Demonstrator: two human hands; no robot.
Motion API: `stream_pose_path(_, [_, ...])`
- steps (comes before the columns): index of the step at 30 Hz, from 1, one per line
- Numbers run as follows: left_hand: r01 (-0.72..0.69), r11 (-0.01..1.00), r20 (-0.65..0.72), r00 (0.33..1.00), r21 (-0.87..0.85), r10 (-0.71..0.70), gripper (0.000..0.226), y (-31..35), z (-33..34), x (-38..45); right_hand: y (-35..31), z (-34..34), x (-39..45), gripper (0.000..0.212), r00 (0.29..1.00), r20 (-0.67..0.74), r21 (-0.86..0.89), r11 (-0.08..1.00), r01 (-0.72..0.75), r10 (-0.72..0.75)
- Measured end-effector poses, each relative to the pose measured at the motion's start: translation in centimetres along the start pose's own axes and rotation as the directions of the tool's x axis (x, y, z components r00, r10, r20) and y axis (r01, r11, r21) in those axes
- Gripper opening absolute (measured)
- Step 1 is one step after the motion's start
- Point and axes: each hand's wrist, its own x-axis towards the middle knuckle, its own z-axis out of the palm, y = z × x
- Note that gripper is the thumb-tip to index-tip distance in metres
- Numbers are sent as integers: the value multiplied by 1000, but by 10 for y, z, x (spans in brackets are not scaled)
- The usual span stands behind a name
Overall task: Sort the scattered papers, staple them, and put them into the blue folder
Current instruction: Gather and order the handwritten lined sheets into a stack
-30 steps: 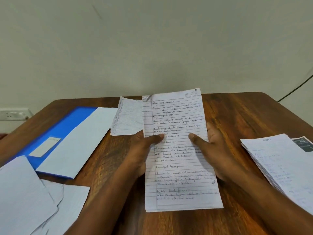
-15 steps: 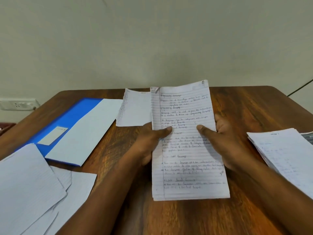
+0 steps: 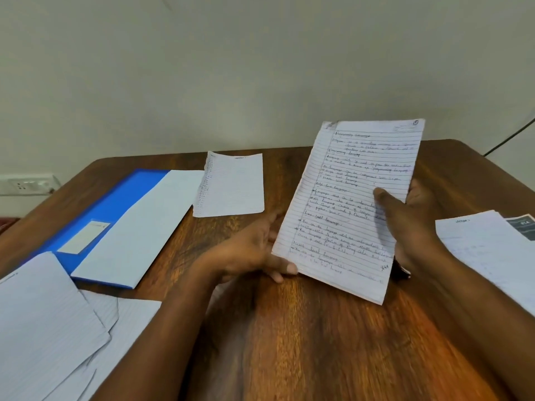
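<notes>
**Handwritten sheaf tilts right, folder waits far left**

The sheaf of lined, handwritten white pages (image 3: 351, 204) is held off the brown wooden counter (image 3: 304, 342), its long axis leaning from lower left to upper right. The right hand (image 3: 411, 227) grips its right edge — thumb across the written face, the other fingers hidden behind the paper. The left hand (image 3: 252, 253) sits at the lower left corner with its fingers relaxed and spread, the tips touching or just under the corner; whether they bear any weight I cannot tell.

The open blue plastic folder (image 3: 115, 204), a white sheet lying across its right half, rests well to the left of the sheaf, its long axis running diagonally away from the person. The left hand is the nearer one to it, so the coming move probably carries the pages leftward across the body. No stapler is in view.

A second earlier both hands pinched the sheaf upright at centre, thumbs on its face — since then the left has let go and dropped to the corner, and the sheaf has swung right and tilted.

A small lined sheet (image 3: 231, 183) lies beyond the left hand, loose white sheets (image 3: 52, 328) at near left, another white stack (image 3: 486, 250) at right.
</notes>
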Motion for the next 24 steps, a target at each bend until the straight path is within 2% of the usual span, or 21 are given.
stream_pose_path(3, [-59, 956, -121, 988, 286, 98, 141, -3, 2, 2, 2, -1, 4, 27, 999, -42, 0, 1000, 0, 0])
stream_pose_path(5, [-102, 893, -160, 969, 438, 189, 144, -2, 9, 6, 2, -3, 5, 26, 998, -60, -2, 1000, 1, -1])
stream_pose_path(7, [-135, 862, -189, 948, 488, 256, 139, -2, 13, 7, 3, -2, 6, 25, 998, -62, -14, 1000, 3, -4])
stream_pose_path(9, [-159, 878, -217, 935, 451, 280, 130, -2, 15, 7, 2, -4, 7, 25, 997, -77, -12, 1000, 13, -14])
stream_pose_path(14, [-185, 955, -284, 926, 232, 248, 104, -3, 18, 5, 1, -6, 9, 24, 996, -85, -4, 1000, 6, -6])
stream_pose_path(20, [-279, 952, -329, 893, 129, 307, 105, -5, 17, 6, 1, -8, 11, 27, 995, -104, 56, 998, 3, 3])
stream_pose_path(24, [-335, 939, -355, 870, 81, 341, 85, -5, 19, 5, 2, -10, 14, 27, 994, -104, 79, 997, -9, 17])
